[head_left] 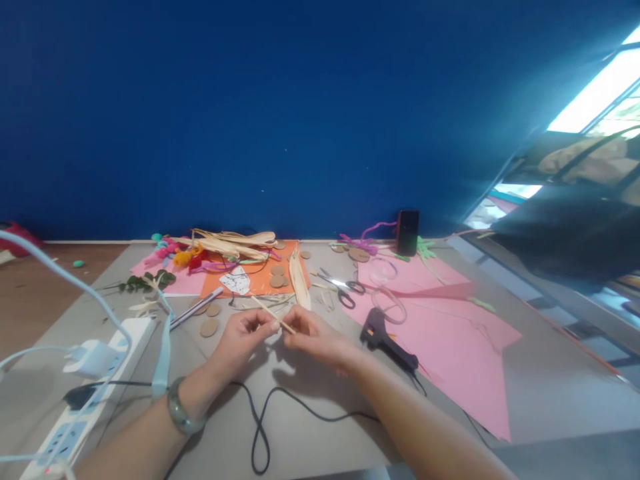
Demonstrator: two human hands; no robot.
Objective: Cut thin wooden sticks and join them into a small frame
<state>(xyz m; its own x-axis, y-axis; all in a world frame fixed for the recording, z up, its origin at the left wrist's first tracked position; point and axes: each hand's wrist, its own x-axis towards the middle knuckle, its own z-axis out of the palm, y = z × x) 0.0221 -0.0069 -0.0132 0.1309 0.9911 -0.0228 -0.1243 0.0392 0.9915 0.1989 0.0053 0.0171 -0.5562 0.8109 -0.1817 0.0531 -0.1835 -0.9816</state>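
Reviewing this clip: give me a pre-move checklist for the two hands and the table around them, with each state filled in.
1. Thin strip held at the fingertips of the left hand and right hand: ok.
2. Scissors lying on the table, apart from both hands: ok.
3. Glue gun set down, out of both hands: ok; it lies on its side, partly over pink paper.
4. Glue gun cool: cannot tell.
5. Space between the forearms free of cord: not ok; a black cord loops there.
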